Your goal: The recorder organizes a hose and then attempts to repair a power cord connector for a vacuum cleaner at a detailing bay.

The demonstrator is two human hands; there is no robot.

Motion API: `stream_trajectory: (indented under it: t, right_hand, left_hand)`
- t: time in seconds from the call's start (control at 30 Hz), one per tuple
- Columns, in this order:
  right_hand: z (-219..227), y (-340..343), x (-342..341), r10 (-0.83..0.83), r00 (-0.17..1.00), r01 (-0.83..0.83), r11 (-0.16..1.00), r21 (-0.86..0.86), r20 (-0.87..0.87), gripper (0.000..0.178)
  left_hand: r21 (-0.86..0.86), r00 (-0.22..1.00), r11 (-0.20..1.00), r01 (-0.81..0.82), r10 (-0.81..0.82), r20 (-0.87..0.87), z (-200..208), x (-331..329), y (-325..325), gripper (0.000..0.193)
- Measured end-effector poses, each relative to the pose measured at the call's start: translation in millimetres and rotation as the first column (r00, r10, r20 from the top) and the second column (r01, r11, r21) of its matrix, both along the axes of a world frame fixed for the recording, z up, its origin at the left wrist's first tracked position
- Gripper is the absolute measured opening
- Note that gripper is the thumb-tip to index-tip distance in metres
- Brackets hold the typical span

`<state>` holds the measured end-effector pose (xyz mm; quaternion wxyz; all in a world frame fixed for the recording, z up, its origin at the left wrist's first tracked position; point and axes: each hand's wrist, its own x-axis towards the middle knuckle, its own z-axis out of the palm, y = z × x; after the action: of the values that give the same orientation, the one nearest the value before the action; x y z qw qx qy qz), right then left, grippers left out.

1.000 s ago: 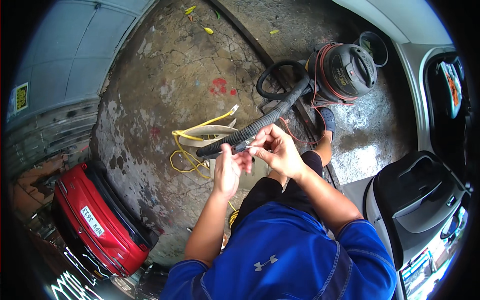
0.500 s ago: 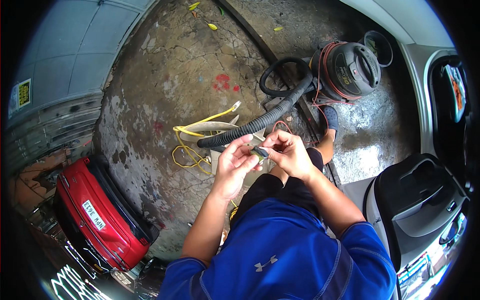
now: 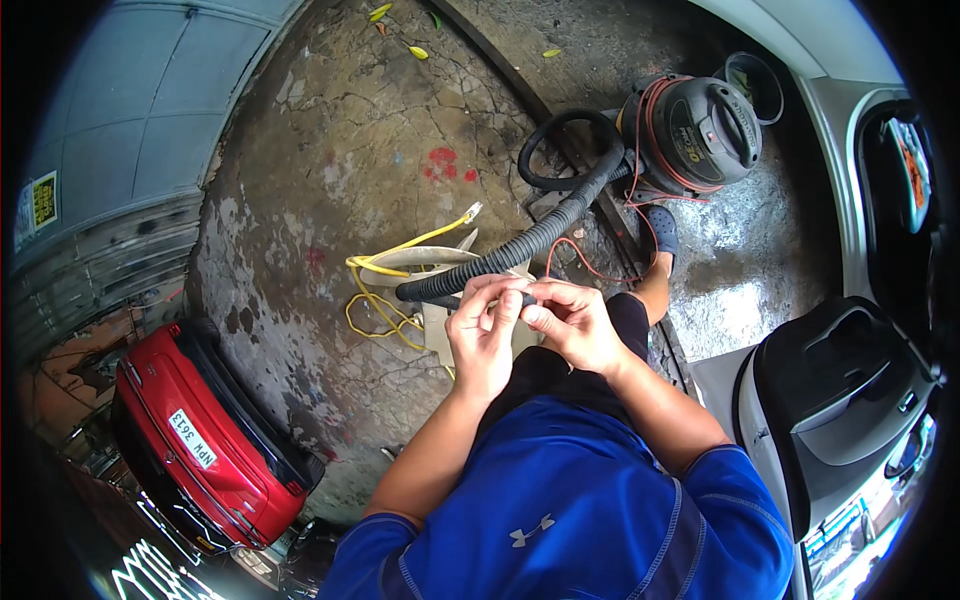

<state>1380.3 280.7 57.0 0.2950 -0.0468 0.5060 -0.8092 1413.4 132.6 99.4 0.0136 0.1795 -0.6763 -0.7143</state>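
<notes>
In front of my body, my left hand (image 3: 485, 335) and my right hand (image 3: 580, 325) meet with fingers bent. Both pinch a small dark piece (image 3: 528, 299); the fingertips cover most of it, so its kind does not show. Just beyond the hands lies the ribbed black vacuum hose (image 3: 530, 240), its free end left of my left hand. Under the hose is a pale curved thing (image 3: 430, 256), with a yellow cord (image 3: 400, 245) looped around it, ending in a plug.
A grey and black shop vacuum (image 3: 700, 135) wrapped in an orange cord stands at the far right, beside a dark bucket (image 3: 755, 85). An opened car door (image 3: 840, 400) is on the right. A red car (image 3: 205, 440) stands at the left. A metal rail (image 3: 510, 70) crosses the cracked concrete floor.
My hands have drawn closer together, and my left hand has moved right. Fingers now hide more of the small piece, whose dark and greenish sides showed before.
</notes>
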Motion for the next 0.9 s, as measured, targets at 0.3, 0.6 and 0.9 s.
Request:
stream_trajectory:
  t: [0.3,0.6,0.9]
  right_hand:
    - [20,4,6,-0.005,1.000,0.008,0.989,-0.146,0.023,0.034]
    - [96,25,-16,0.029,0.955,-0.072,0.988,-0.134,-0.296,0.028]
    - [189,49,-11,-0.263,0.612,0.052,0.954,-0.295,-0.746,0.018]
  left_hand:
    - [0.018,0.968,0.997,0.070,-0.063,-0.242,20,2,4,0.037]
    - [-0.339,0.819,0.908,0.245,-0.381,-0.430,99,-20,6,0.031]
    - [-0.152,0.510,0.916,0.372,-0.339,-0.791,207,-27,51,0.030]
